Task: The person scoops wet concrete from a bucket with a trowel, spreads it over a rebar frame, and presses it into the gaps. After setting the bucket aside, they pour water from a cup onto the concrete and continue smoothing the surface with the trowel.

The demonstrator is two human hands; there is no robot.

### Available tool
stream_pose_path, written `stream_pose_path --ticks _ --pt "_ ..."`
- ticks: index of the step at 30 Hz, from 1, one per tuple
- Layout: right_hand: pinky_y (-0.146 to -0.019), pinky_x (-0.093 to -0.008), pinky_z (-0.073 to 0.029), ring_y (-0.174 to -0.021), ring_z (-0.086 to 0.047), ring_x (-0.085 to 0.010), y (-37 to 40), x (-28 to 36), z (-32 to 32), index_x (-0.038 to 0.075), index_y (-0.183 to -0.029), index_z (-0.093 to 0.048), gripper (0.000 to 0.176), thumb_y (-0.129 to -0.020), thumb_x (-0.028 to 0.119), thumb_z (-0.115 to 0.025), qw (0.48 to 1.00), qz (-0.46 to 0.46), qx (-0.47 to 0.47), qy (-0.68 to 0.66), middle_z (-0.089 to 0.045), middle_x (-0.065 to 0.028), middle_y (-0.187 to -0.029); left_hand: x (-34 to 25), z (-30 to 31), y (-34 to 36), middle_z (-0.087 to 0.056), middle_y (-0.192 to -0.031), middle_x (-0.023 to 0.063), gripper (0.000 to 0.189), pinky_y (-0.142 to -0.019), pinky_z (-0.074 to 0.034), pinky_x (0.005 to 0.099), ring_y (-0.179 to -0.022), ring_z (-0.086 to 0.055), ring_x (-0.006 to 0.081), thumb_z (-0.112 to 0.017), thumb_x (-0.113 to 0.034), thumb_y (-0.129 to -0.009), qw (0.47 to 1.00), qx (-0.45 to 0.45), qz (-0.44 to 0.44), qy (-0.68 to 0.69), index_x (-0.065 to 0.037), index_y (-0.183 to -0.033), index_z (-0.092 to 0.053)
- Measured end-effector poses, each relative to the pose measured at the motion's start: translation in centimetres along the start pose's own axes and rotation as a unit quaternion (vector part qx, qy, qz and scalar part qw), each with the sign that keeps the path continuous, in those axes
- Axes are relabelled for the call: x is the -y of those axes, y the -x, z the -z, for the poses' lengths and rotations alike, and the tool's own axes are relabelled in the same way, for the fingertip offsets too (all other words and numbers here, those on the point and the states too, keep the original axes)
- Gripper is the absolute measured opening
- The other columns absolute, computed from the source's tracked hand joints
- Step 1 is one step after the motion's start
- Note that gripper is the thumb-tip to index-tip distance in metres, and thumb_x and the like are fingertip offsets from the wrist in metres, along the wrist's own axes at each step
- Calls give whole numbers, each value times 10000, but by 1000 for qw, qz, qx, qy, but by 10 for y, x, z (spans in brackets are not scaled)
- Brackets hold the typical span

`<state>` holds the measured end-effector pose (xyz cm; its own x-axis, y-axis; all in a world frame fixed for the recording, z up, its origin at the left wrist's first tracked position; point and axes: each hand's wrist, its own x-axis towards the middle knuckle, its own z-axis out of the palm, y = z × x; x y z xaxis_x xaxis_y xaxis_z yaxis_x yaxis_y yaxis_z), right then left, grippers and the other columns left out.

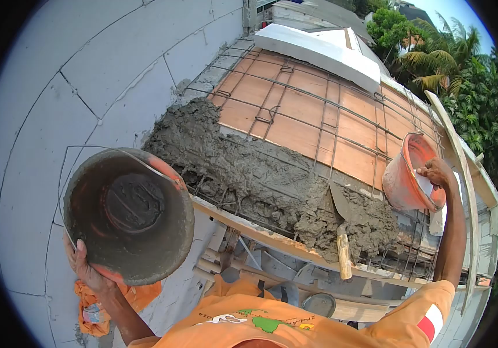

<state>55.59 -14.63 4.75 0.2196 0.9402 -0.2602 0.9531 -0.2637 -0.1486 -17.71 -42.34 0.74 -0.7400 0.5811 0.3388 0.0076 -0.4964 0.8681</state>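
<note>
On the left, my left hand [86, 269] grips the lower rim of a cement-smeared bucket [165, 243], its thumb by the wire handle. The bucket is tilted so its mouth faces me; grey residue coats the inside. At the right, my right hand [436, 173] is closed on an orange bucket [397, 182] standing tilted over the rebar. Between the two lies a thick bed of wet concrete [243, 174], rough on top. A trowel [341, 232] rests on it, blade in the mix, wooden handle toward me.
Rebar [312, 90] crosses an orange-brown plywood sheet [295, 110] beyond the concrete. A white slab [324, 58] lies at the back. A grey block wall [127, 52] rises on the left. Timber edging [260, 229] borders the near side; an orange cloth [92, 310] sits below left.
</note>
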Motion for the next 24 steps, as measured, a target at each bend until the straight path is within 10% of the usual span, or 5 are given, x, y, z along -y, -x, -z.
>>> stream_pose_path --ticks 3,13,24 --pt "-409 -371 -497 -458 -659 -255 -25 -29 -23 -55 -728 -649 390 -913 287 -680 980 111 11 165 -606 -158 -532 2 0 -2 -554 -1320 146 504 -1002 -469 370 -1183 -561 237 -542 -109 -959 1000 22 15 13 21 -1427 -409" --pt "-338 -310 -393 -366 -508 -158 51 -11 -15 -21 -758 -556 423 -940 351 -641 958 15 -227 -177 -514 -54 -560 22 14 -26 -555 -1315 178 635 -1002 -486 374 -1180 -576 264 -646 -140 -882 999 0 44 32 47 -1432 -389" --pt "-349 -237 -354 -414 -408 -62 130 70 63 43 -794 -541 411 -973 404 -622 938 39 -293 -182 -410 28 -587 47 14 -71 -585 -1269 194 724 -964 -517 358 -1112 -618 270 -691 -145 -826 995 35 82 46 86 -1431 -367"
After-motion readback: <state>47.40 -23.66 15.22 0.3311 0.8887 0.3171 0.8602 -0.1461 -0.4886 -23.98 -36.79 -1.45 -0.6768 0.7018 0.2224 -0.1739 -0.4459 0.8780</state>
